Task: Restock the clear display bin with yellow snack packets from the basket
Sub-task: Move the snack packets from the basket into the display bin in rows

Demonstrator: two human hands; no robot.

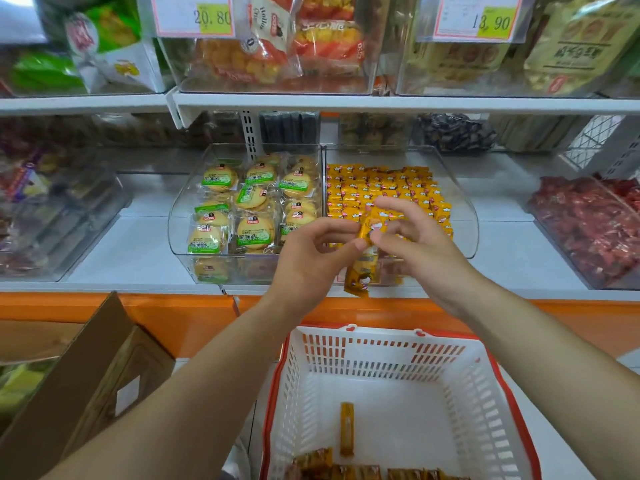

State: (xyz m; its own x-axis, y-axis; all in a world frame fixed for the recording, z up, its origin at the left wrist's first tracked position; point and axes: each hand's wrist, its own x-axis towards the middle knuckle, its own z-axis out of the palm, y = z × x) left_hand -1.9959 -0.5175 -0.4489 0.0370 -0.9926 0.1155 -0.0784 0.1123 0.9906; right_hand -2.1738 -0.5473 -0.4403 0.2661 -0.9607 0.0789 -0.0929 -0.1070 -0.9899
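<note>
Pinching a long yellow foil snack packet in left hand and right hand together, long axis upright below the fingers, clear plastic display bin just beyond, nearer the right hand.

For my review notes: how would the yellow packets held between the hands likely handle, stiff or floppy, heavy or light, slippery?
Probably light: the left hand and right hand hold the yellow packets with fingertips alone. Likely fairly stiff, since the lower one hangs straight without sagging. Possibly slippery: the wrappers look glossy.
</note>
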